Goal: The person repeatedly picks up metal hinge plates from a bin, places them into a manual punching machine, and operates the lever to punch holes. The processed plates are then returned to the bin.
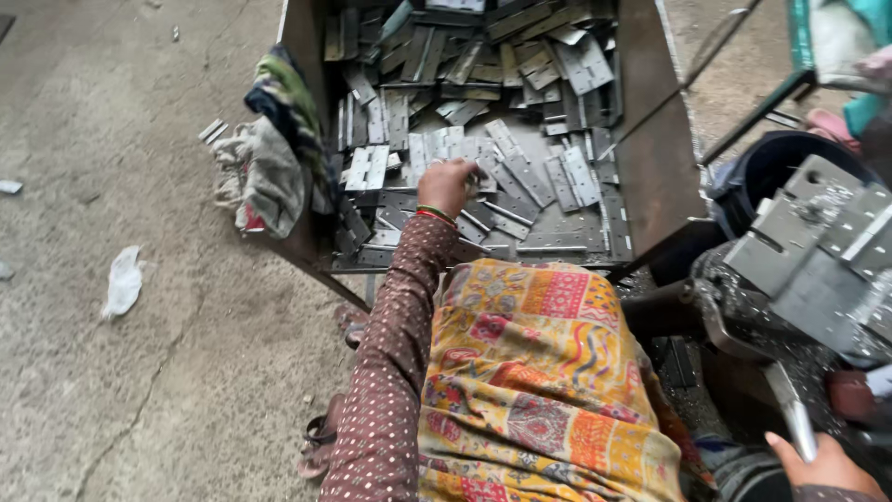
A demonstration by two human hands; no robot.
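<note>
My left hand [447, 184] reaches into a rusty metal bin [662, 158] full of flat grey metal hinges [520, 177]. Its fingers are curled down around one or more of the hinges at the middle of the pile. The sleeve is brown with small dots, and bangles sit at the wrist. My right hand [822, 465] is at the lower right corner, closed on a shiny metal lever handle [792, 409] of a press machine [818, 251]. A bright patterned cloth [539, 372] covers my lap.
Crumpled rags [269, 158] hang over the bin's left wall. A dark bucket [780, 167] stands right of the bin. Concrete floor [121, 372] lies to the left with a white scrap [122, 279] on it. A sandal [321, 437] rests by my leg.
</note>
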